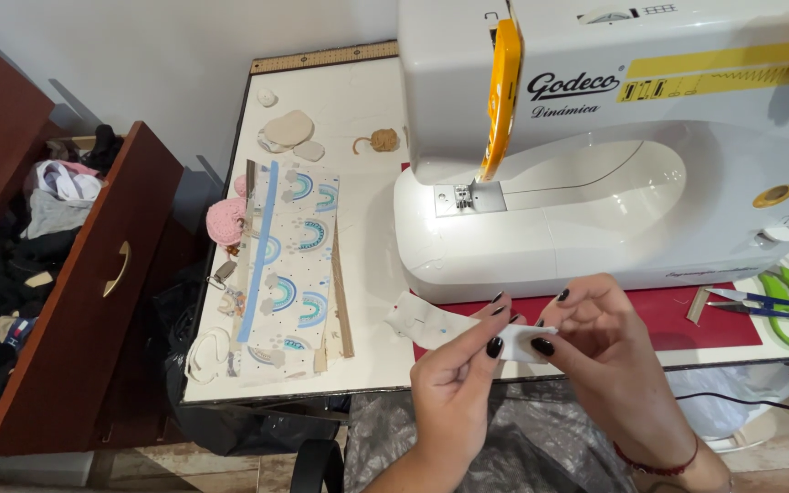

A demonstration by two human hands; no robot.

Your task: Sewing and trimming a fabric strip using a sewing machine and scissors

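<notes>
Just in front of the white sewing machine (595, 155), the left hand (454, 383) and right hand (609, 351) both pinch a small white fabric strip (431, 324). The step looks like folding or aligning it. Next probably needs a steady two-handed grip, edges kept matched.

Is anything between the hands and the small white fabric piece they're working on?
Nothing visible. Both the left hand and right hand already pinch the white fabric strip directly at the table's front edge, in front of the sewing machine.

Left hand (454, 365) and right hand (600, 342) pinch a white fabric strip (431, 324) before the sewing machine (614, 155).
</notes>
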